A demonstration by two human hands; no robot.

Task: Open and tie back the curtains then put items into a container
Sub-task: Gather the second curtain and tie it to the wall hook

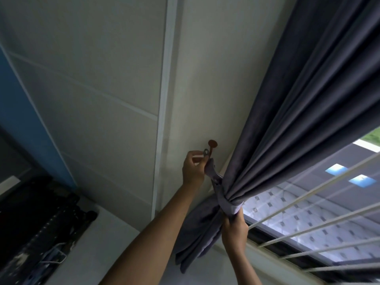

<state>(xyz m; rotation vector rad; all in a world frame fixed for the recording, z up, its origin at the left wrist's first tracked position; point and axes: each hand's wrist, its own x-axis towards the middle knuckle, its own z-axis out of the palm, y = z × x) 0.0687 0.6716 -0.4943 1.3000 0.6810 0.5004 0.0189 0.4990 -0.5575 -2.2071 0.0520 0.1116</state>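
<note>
A dark grey curtain (298,112) hangs at the right and is gathered into a bunch beside the window. A matching fabric tieback (219,186) wraps around the bunch. My left hand (193,169) pinches the tieback's end with its small metal ring (205,152), right at a brown wall hook (212,146). My right hand (234,229) grips the gathered curtain just under the tieback. The curtain's lower part (197,239) hangs loose below the hands.
A pale panelled wall (102,79) fills the left and middle. The window (308,212) with white bars (320,204) lies to the right. A dark cluttered rack (37,223) stands at the lower left, next to a blue panel (20,103).
</note>
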